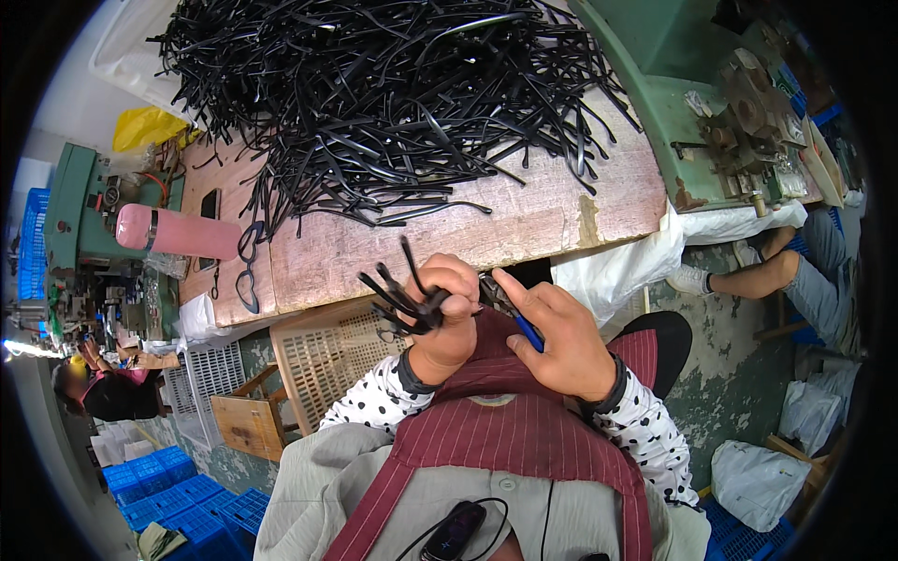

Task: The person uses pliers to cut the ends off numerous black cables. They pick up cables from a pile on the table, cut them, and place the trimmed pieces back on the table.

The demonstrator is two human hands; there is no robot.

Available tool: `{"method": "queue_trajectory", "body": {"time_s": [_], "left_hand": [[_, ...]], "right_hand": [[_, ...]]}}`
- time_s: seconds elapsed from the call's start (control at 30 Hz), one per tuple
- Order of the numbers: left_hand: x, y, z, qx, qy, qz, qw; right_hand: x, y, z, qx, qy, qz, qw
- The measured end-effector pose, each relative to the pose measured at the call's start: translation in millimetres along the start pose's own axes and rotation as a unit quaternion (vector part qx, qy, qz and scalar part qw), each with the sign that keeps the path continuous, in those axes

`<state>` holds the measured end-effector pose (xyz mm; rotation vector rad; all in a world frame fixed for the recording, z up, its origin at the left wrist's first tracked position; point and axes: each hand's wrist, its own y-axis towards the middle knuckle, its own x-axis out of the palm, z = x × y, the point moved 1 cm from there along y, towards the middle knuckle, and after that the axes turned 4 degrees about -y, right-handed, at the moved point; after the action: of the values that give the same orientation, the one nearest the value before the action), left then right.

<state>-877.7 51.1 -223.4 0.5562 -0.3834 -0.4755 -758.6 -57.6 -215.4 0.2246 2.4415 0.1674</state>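
Note:
My left hand [445, 318] is closed around a small bunch of black eyeglass temples [400, 297], whose curved tips stick out to the left. Just right of it, my right hand [569, 351] grips blue-handled pliers [528, 331], their metal jaws pointing toward the left hand. Whether the jaws touch a temple cannot be made out. Both hands are above my lap, in front of the table's near edge. A large heap of black eyeglass temples [374, 112] covers the far part of the worn wooden table [374, 260].
At the table's left are a pink bottle [187, 232], a phone [210, 204] and a dark eyeglass frame [248, 280]. A beige plastic basket [323, 351] stands below the edge. Green machines [687, 140] flank the table. Other people sit at far left and right.

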Motion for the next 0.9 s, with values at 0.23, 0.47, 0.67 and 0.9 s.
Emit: {"method": "queue_trajectory", "body": {"time_s": [0.23, 0.47, 0.67, 0.9], "left_hand": [[-7.3, 8.1, 0.3, -0.25, -0.165, 0.129, 0.945], [-26.5, 12.5, -20.2, -0.145, -0.02, 0.134, 0.98], [-41.0, 10.7, -56.8, -0.079, 0.373, 0.066, 0.922], [-40.9, 0.7, -45.9, -0.152, 0.088, 0.122, 0.977]], "right_hand": [[0.0, -0.3, 2.7, 0.045, 0.011, -0.042, 0.998], [0.0, 28.6, 11.9, 0.041, -0.138, 0.095, 0.985], [11.5, 110.5, 53.9, -0.016, -0.334, 0.234, 0.913], [-15.1, 56.1, 59.0, 0.01, -0.296, 0.297, 0.908]]}}
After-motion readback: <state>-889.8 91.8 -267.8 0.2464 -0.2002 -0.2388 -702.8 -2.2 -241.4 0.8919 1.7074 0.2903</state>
